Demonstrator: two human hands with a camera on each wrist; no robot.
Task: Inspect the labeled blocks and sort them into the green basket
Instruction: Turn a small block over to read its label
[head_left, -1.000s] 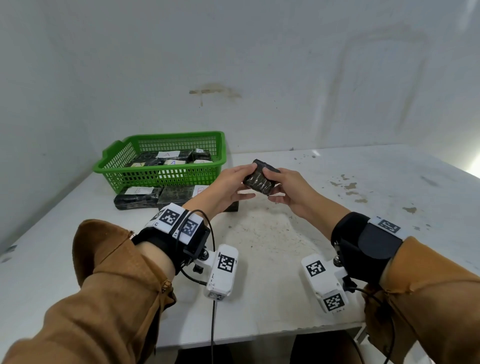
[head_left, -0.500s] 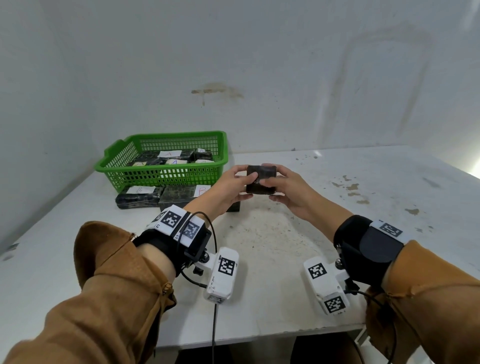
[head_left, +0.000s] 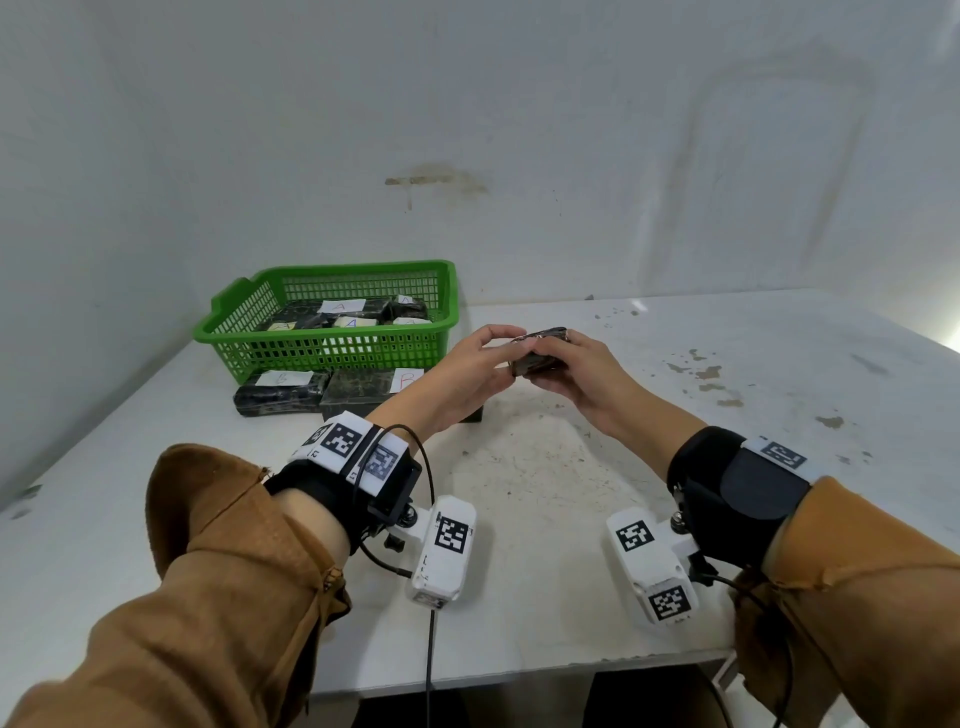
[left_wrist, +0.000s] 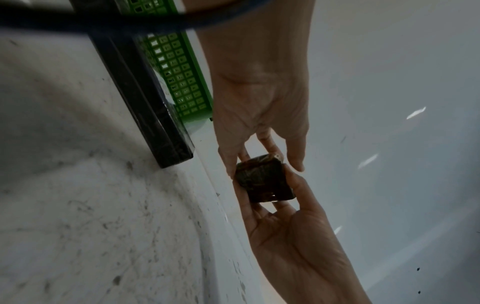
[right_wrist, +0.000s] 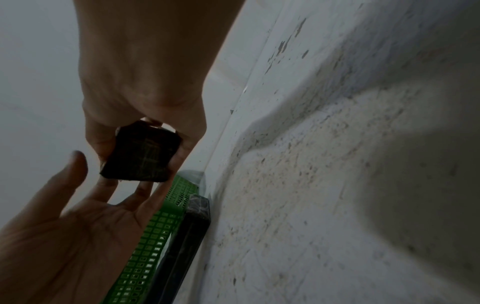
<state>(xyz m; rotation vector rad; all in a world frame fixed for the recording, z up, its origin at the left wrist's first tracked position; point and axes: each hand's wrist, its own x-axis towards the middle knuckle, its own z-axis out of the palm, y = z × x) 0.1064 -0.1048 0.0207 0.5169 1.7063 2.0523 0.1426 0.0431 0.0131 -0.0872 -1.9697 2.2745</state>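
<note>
A small dark wrapped block (head_left: 540, 356) is held above the table's middle. My right hand (head_left: 563, 358) grips it, thumb on one side and fingers on the other, as the right wrist view shows for the block (right_wrist: 140, 158). My left hand (head_left: 504, 351) is at its left end; the straight fingers (right_wrist: 144, 188) touch its underside and the thumb (right_wrist: 76, 162) stands off it. No label shows on the block. The green basket (head_left: 332, 353) at the back left holds several dark blocks with white labels (head_left: 340, 306) marked A.
Two dark blocks with B labels (head_left: 280, 397) (head_left: 363, 389) lie on the table against the basket's front wall, under my left forearm. The white table (head_left: 727, 364) is stained and reaches the wall behind. Its front edge runs just below my wrists.
The block has been turned in my hands, from tilted, to face-on, to lying flatter. My left thumb has come off it. Both hands have stayed in the same place.
</note>
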